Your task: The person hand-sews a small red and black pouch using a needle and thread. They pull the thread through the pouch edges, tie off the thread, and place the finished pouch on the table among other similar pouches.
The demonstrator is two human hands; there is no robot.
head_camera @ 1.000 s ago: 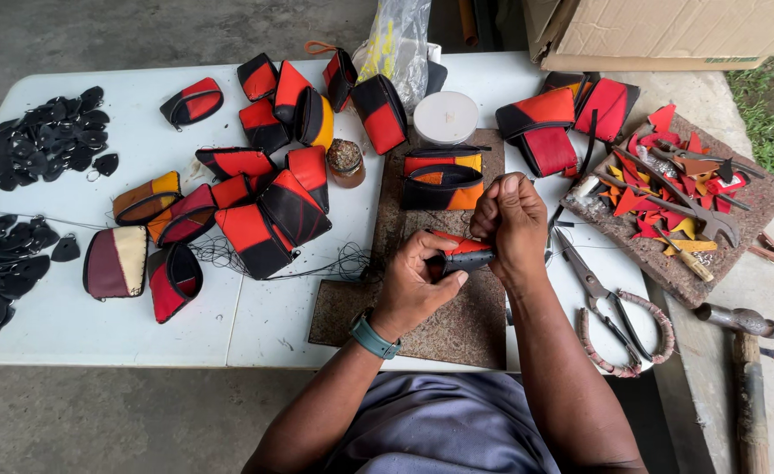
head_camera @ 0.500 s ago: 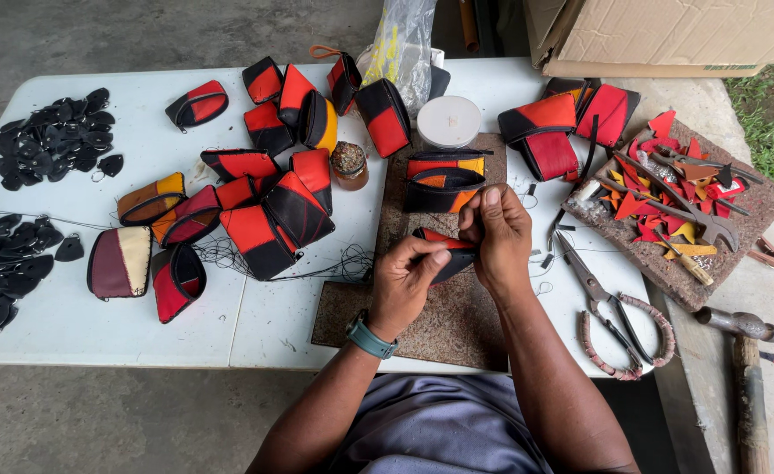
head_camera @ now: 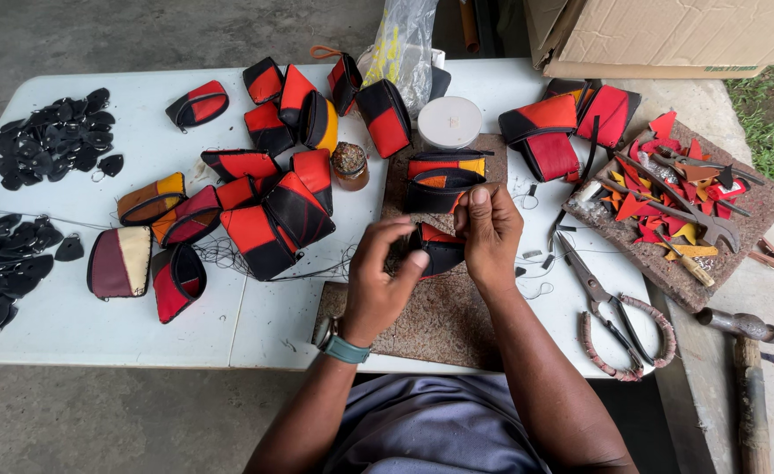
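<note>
— Start at the left edge of the counter (head_camera: 71,325). What lies there?

— Two heaps of small black leather pieces (head_camera: 49,140), one by the far left corner and one at the left edge. Just right of them lies a maroon and cream pouch (head_camera: 119,261), then a red and black pouch (head_camera: 176,281) touching it.

— And toward the middle?

— A cluster of red, orange and black pouches (head_camera: 273,189), packed close and overlapping, with a small brown jar (head_camera: 350,164) at its right side. Behind them, at the far edge, a clear plastic bag (head_camera: 402,48) stands, and a white round lid (head_camera: 450,121) lies just beside it.

— Where are the hands?

— Both over a brown cork mat (head_camera: 440,320) at the near edge. The left hand (head_camera: 380,281), with a teal watch on its wrist, has its fingers curled shut on the left end of a small black and red pouch (head_camera: 440,248). The right hand (head_camera: 490,233) grips the right end, thumb pointing up. The pouch is held between them, above the mat, just in front of a black, red and yellow pouch (head_camera: 444,175).

— And to the right?

— Scissors with wrapped handles (head_camera: 615,312) near the right near corner. Past the right edge sits a brown board (head_camera: 756,206) holding red and orange scraps (head_camera: 659,197) and tools, with a hammer (head_camera: 742,351) below it.
</note>
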